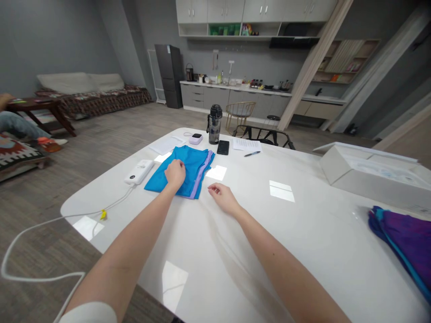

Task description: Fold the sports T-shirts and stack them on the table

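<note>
Left hand [175, 173], loosely curled, grip unclear, rests on folded blue-and-lilac fabric [193, 163]; half-open right hand [223, 198] beside it looks empty. Light pressure should keep layers aligned.

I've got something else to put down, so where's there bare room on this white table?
The widest bare patch lies between your right hand and the white box and purple cloth. Another lies between your forearms, nearer you than the blue cloth. It's crowded beyond that cloth: bottle, phone, papers, pen.
</note>
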Demonstrator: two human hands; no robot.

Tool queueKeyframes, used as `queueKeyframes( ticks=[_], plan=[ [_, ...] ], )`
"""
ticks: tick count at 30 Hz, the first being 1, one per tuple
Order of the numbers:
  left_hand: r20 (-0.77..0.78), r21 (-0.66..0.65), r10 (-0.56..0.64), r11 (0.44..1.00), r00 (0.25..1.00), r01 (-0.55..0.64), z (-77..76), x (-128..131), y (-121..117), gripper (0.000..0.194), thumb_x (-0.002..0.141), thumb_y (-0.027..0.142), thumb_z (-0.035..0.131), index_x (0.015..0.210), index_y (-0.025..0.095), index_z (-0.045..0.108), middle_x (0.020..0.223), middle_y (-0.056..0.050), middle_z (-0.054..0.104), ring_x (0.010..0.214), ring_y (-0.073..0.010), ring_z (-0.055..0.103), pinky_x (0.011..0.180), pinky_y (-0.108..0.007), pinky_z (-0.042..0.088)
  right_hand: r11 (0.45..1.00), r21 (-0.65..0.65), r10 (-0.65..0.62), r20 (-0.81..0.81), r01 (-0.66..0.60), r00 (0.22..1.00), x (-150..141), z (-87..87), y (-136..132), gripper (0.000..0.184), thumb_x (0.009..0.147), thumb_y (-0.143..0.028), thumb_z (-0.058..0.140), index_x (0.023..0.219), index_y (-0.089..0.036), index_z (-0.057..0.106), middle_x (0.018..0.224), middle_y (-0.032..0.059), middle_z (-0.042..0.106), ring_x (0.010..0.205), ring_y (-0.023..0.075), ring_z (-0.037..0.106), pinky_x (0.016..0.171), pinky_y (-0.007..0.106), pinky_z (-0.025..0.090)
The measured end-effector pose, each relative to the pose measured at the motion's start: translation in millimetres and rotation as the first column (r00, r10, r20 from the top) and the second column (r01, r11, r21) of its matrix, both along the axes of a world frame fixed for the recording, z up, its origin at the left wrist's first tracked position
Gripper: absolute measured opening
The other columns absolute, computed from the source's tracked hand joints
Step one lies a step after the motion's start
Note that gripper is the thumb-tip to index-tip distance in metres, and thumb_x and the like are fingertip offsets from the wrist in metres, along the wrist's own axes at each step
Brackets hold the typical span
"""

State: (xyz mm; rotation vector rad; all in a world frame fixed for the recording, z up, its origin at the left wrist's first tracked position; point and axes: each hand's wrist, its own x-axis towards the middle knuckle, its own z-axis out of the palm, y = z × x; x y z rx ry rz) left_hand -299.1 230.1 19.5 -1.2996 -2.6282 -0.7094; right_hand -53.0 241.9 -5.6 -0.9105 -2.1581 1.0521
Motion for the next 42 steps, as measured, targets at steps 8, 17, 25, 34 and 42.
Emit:
queueKeyframes(
  ticks=[8,17,25,34,42],
  plan=[
    [0.013,0.005,-0.012,1.0,1.0,0.012,12.1,18,-7,0.026,0.091,0.025,0.05,0.098,0.021,0.075,0.105,-0.015,0.073,0.102,-0.0331,0.065,0.082,-0.041,0.049,0.995,-0.081,-0.059,0.024,0.06,0.998,72,5.4,-7,0.021,0.09,-0.031,0.059,0.103,-0.02,0.071,0.096,0.0034,0.07,0.078,0.0154,0.06,0.079,0.03,0.047],
    [-0.029,0.09,-0.282,0.955,0.959,0.283,22.8,97,-9,0.027,0.098,0.022,0.038,0.099,0.021,0.065,0.109,-0.01,0.068,0.107,-0.0256,0.062,0.107,-0.047,0.038,0.991,-0.121,-0.042,0.092,0.053,0.995,189,32.9,-14,0.029,0.09,-0.044,0.058,0.101,-0.021,0.071,0.099,0.0042,0.072,0.082,0.0172,0.061,0.081,0.031,0.048],
    [0.321,0.083,-0.753,0.627,0.575,0.775,7.9,258,-13,0.019,0.099,0.028,0.041,0.095,0.028,0.06,0.132,-0.003,0.062,0.142,-0.0269,0.037,0.117,-0.068,0.008,0.964,-0.126,-0.211,0.162,0.233,0.964,267,55.5,18,0.03,0.092,-0.041,0.057,0.107,-0.019,0.071,0.101,0.0052,0.072,0.082,0.0172,0.063,0.077,0.029,0.048],
    [0.645,0.225,-0.751,0.011,-0.141,0.974,25.6,366,-58,0.016,0.093,0.042,0.057,0.092,0.028,0.064,0.132,-0.001,0.063,0.124,-0.021,0.057,0.119,-0.043,0.028,0.93,-0.102,-0.327,0.214,0.354,0.92,301,27.3,47,0.031,0.088,-0.026,0.067,0.117,-0.016,0.07,0.116,0.0087,0.071,0.093,0.0183,0.065,0.089,0.03,0.051],
    [0.171,-0.05,-0.5,0.856,0.849,0.515,-14.7,339,29,0.058,0.096,0.054,0.046,0.142,0.019,0.053,0.156,-0.019,0.042,0.147,-0.0398,0.032,0.117,-0.06,0.025,0.943,-0.074,-0.263,0.429,0.323,0.864,297,25.8,40,0.037,0.078,-0.022,0.08,0.112,-0.016,0.067,0.1,0.0067,0.07,0.086,0.0178,0.066,0.079,0.028,0.052]
  ],
)
